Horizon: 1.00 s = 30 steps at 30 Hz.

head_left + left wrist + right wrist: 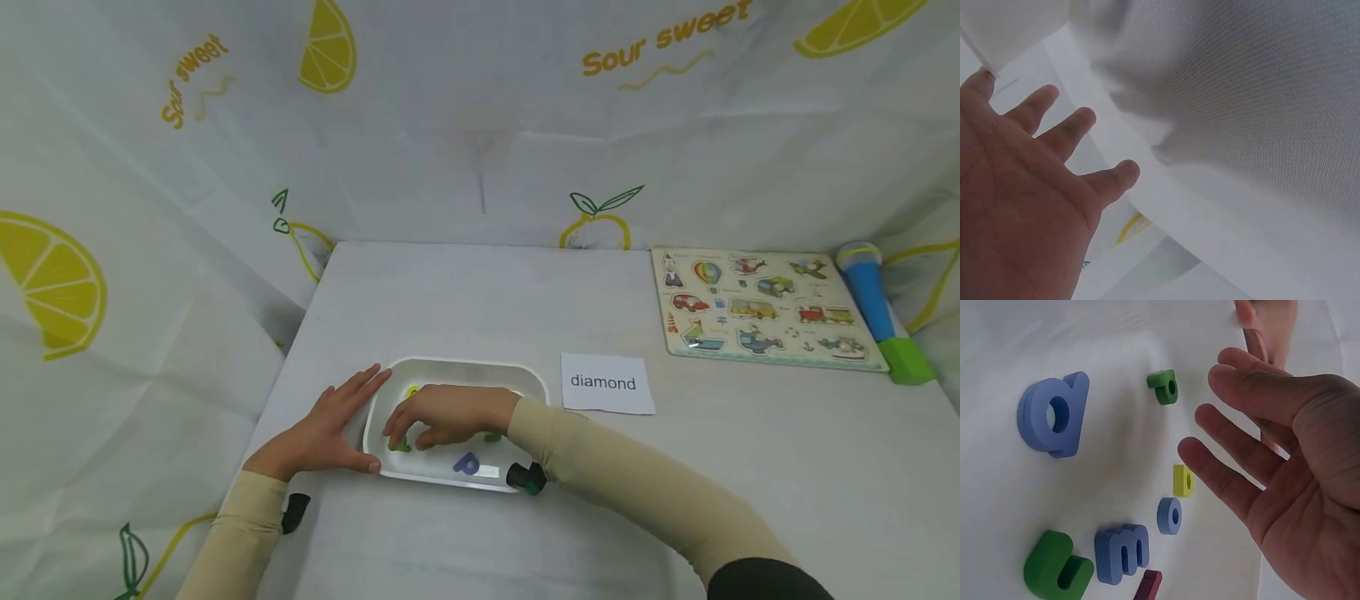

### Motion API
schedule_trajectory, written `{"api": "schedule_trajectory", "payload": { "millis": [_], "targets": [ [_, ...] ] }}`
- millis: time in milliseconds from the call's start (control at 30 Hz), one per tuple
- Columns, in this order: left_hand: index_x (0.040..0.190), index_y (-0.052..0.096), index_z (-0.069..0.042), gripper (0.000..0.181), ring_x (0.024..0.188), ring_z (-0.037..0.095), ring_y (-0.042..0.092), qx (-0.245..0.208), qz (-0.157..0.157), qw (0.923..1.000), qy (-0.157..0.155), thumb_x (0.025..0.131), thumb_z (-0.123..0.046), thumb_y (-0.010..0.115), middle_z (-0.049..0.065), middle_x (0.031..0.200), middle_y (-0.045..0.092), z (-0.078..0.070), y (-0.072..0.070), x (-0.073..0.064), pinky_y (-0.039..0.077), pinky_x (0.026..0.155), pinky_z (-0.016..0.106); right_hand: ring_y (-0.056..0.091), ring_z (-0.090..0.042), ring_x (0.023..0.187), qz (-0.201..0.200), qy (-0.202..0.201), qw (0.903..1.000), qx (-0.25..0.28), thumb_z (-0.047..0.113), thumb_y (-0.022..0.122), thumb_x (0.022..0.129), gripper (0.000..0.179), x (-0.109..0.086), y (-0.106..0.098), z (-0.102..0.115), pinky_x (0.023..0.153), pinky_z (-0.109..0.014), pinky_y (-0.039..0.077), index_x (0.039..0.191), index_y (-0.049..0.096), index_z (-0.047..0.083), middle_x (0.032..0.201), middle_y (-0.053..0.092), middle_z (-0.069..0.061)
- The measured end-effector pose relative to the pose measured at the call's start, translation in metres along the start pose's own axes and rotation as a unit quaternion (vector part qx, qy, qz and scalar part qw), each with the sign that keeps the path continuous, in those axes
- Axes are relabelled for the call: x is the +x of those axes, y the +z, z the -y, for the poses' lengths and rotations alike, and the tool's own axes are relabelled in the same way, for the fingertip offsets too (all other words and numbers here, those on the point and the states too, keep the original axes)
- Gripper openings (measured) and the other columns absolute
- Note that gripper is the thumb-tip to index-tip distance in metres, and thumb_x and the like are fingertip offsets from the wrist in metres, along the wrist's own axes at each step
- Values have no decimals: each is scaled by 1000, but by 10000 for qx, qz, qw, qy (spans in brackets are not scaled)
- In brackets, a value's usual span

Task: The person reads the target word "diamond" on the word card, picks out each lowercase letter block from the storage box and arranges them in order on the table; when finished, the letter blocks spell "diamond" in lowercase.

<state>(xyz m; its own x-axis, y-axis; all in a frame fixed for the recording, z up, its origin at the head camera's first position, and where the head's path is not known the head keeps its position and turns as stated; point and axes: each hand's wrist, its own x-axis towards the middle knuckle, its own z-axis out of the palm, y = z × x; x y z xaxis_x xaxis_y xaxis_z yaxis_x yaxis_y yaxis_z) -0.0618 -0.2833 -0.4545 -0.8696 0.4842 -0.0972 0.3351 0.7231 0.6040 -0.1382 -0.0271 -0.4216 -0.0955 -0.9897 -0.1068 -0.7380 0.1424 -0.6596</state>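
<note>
A shallow white tray [450, 373] lies on the table with several foam-like letters in it. My left hand [322, 433] rests at the tray's left end, fingers spread and straight, with the thumb at the lower left corner. Over the tray reaches my right hand [450, 412], fingers loosely bent and nothing in them. Its fingertips are near a small green letter [1163, 386]. Also in the right wrist view are a blue letter "a" [1075, 422], a yellow letter [1180, 481], a blue "o" [1165, 515], a blue "m" [1107, 556], a green curved letter [1047, 569] and a dark red piece [1147, 587].
Right of the tray lies a white card [607, 398] reading "diamond". A picture puzzle board [772, 321] with vehicles sits at the back right, beside a blue and green toy microphone [870, 300]. White cloth [450, 167] with lemon prints hangs behind the table.
</note>
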Motion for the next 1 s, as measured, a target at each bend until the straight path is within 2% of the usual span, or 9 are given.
{"api": "schedule_trajectory", "payload": {
  "millis": [300,467,600,733,833,1000],
  "targets": [
    [164,19,-20,124,149,44,17,-57,59,9999,-145,68,-53,90,15,166,18,-5,-1,0,7,107,76,56,-3,122,-21,61,9995,298,-7,68,88,32,14,3,-11,96,-15,42,111,79,13,134,65,3],
    [164,20,-20,123,149,46,17,-29,38,9999,-144,68,-56,89,14,166,20,-6,-2,-1,8,108,75,55,2,120,83,-103,9993,358,-10,69,85,30,20,8,-18,94,-13,41,103,81,12,130,68,4],
    [164,20,-21,122,149,46,17,-60,32,9999,-159,68,-57,89,13,166,20,-5,-1,-3,7,108,75,57,2,117,95,-427,9986,281,-12,69,83,29,25,15,-24,92,-11,41,96,81,11,124,70,3],
    [164,20,-22,122,148,47,18,12,6,9999,-114,68,-56,89,14,166,21,-4,-1,-1,8,108,75,60,2,105,-14,-699,9976,4,-12,69,82,28,29,21,-27,89,-10,41,89,79,13,115,73,5],
    [164,20,-23,123,148,47,18,70,-9,9999,-83,68,-56,89,14,166,21,-3,-2,1,9,108,75,61,0,99,-101,-771,9967,-220,-10,69,84,27,28,20,-25,88,-11,40,86,77,15,111,73,7],
    [164,20,-22,124,148,47,18,48,13,9999,-106,67,-56,89,14,166,21,-2,-2,1,9,107,76,61,-1,95,-153,-736,9969,-236,-10,66,84,27,30,21,-25,86,-11,41,85,77,15,103,73,9]
  ]
}}
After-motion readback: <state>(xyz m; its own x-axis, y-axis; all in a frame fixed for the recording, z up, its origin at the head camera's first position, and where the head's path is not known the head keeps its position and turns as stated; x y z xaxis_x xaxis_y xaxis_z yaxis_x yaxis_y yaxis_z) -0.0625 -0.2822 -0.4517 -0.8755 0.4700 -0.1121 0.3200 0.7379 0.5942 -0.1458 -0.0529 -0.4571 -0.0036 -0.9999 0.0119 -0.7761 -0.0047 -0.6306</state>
